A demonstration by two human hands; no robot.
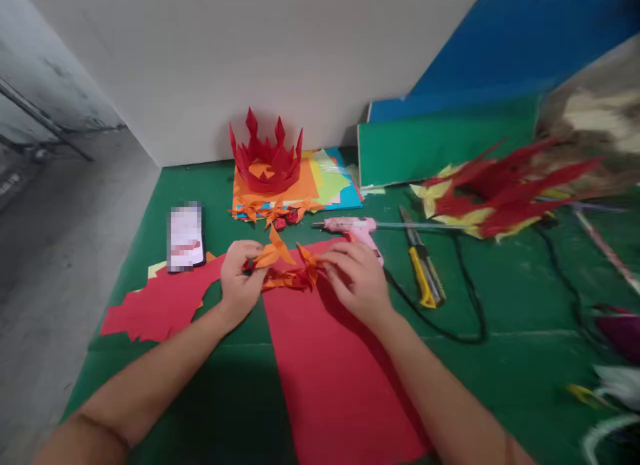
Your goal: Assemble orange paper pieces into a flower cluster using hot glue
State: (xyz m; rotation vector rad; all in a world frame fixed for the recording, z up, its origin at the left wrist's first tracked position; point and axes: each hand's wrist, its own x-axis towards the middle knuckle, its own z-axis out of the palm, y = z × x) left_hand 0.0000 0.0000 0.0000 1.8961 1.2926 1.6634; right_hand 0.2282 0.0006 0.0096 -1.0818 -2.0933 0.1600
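My left hand (pixel 241 278) pinches an orange folded paper flower (pixel 275 250) with pointed petals. Another orange paper flower (pixel 309 263) is between the fingertips of my right hand (pixel 357 278). Between the hands, more orange and red folded pieces (pixel 287 279) lie at the top of a long red paper sheet (pixel 330 358). Just beyond them is a row of orange paper flowers (pixel 275 213) with small red paper roses (pixel 287 219). A pink glue gun (pixel 350 226) with a clear stick lies past my right hand.
A red paper crown (pixel 267 165) stands on stacked coloured paper (pixel 343 195). At left are a phone (pixel 185 238) and a cut red sheet (pixel 165 305). A yellow cutter (pixel 423 271), black cord (pixel 463 338) and red-yellow paper piece (pixel 500 191) are at right, on the green table (pixel 525 385).
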